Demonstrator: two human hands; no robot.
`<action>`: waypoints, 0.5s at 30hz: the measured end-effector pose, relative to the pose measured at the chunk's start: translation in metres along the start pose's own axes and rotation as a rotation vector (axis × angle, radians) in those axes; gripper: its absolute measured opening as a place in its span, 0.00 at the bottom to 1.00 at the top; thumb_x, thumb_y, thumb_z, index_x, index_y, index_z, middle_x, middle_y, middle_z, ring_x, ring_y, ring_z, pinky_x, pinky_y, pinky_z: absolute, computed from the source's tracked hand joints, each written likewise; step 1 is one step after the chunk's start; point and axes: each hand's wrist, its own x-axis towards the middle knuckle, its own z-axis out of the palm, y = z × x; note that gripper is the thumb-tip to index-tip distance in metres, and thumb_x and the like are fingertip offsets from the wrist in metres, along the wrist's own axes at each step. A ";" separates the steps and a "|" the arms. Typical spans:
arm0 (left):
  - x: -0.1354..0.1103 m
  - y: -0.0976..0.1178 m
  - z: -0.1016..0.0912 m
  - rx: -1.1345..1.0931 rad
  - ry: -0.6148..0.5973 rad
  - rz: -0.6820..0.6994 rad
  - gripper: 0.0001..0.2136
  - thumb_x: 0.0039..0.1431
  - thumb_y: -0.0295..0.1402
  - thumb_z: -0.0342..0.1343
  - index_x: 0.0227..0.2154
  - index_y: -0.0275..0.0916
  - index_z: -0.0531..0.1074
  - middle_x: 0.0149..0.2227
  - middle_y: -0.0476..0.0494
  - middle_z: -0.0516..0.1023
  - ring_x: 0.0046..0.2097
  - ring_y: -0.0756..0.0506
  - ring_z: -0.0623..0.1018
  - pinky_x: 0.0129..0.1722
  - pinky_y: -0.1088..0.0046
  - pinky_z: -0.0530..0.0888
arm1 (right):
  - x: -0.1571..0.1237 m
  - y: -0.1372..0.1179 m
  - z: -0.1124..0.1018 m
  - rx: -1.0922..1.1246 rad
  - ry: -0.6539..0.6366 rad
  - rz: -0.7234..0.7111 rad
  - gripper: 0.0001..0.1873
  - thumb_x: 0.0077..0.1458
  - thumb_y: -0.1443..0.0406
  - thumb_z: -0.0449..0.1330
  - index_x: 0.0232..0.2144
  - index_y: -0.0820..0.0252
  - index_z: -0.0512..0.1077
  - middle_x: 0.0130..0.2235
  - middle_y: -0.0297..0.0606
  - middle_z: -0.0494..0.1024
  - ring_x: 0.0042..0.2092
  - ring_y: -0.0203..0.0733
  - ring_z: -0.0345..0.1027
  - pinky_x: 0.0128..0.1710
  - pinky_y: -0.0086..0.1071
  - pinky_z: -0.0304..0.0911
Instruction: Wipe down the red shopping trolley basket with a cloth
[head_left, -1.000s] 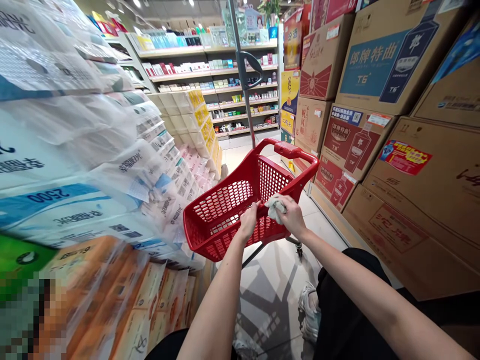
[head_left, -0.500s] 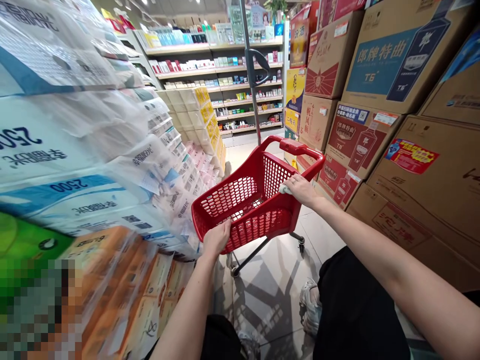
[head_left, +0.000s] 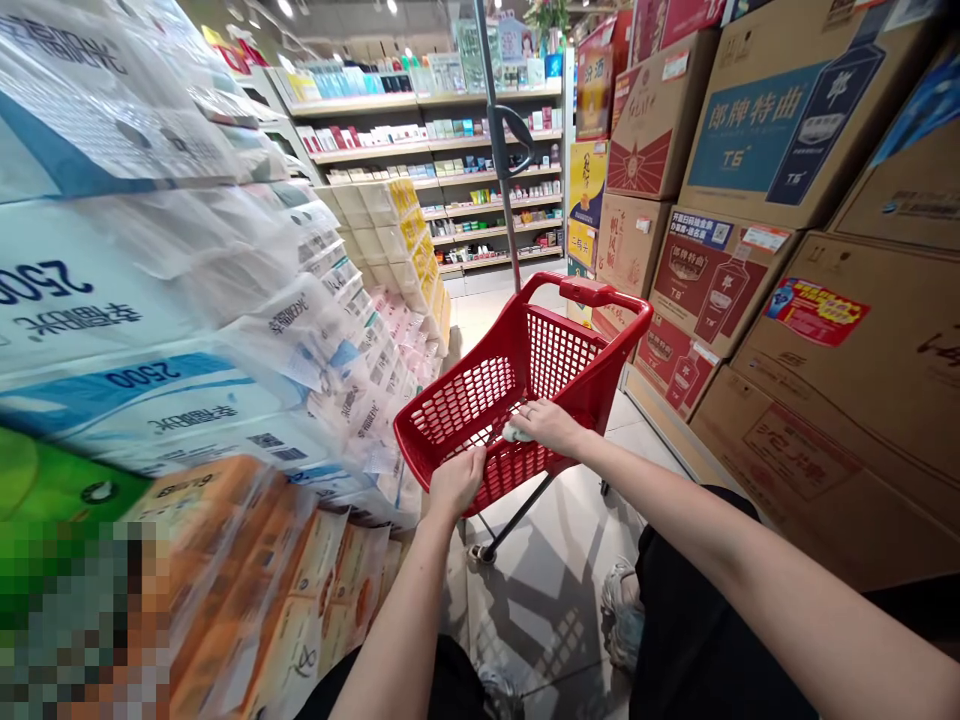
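A red plastic shopping cart [head_left: 463, 398] stands sideways in front of me, its lattice basket showing no goods. My left hand [head_left: 456, 482] is closed over the near rim, close to the basket's lower left end. Just to the right, my right hand [head_left: 546, 424] holds a crumpled white cloth [head_left: 516, 432] at the same rim, fingers bent over it. Part of the cloth is hidden under the fingers. The cart's red handle [head_left: 589, 292] is at the far right end, touched by neither hand.
Plastic-wrapped paper packs [head_left: 135, 300] are piled along the left, with orange packs [head_left: 217, 560] below. Cardboard cartons [head_left: 750, 140] are stacked on the right. A grey pole [head_left: 504, 190] rises behind the cart. Shelves of small boxes [head_left: 450, 160] line the back. Tiled floor [head_left: 547, 600] lies underfoot.
My right hand has slid left along the near rim with the cloth, nearer my left hand. The cart and my left hand have shifted slightly right.
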 end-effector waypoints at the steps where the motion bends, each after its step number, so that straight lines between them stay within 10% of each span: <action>1: 0.000 0.001 0.001 -0.001 0.004 0.002 0.28 0.61 0.47 0.24 0.39 0.45 0.71 0.41 0.47 0.76 0.42 0.46 0.73 0.33 0.75 0.62 | -0.007 0.015 -0.004 -0.014 0.001 0.031 0.10 0.60 0.66 0.46 0.40 0.61 0.66 0.37 0.41 0.71 0.40 0.41 0.61 0.42 0.35 0.52; 8: 0.009 0.005 0.006 -0.006 0.020 0.011 0.28 0.61 0.48 0.25 0.36 0.44 0.71 0.40 0.47 0.76 0.41 0.46 0.73 0.32 0.75 0.60 | -0.059 0.145 -0.045 -0.238 0.027 0.228 0.12 0.58 0.68 0.48 0.42 0.63 0.67 0.39 0.44 0.72 0.46 0.46 0.60 0.52 0.43 0.46; 15: 0.014 0.005 0.009 0.024 0.027 -0.051 0.28 0.60 0.49 0.24 0.39 0.46 0.71 0.40 0.46 0.76 0.40 0.45 0.73 0.31 0.73 0.60 | -0.060 0.136 -0.028 -0.119 0.157 0.269 0.15 0.59 0.68 0.47 0.46 0.63 0.65 0.44 0.46 0.69 0.51 0.47 0.56 0.53 0.43 0.49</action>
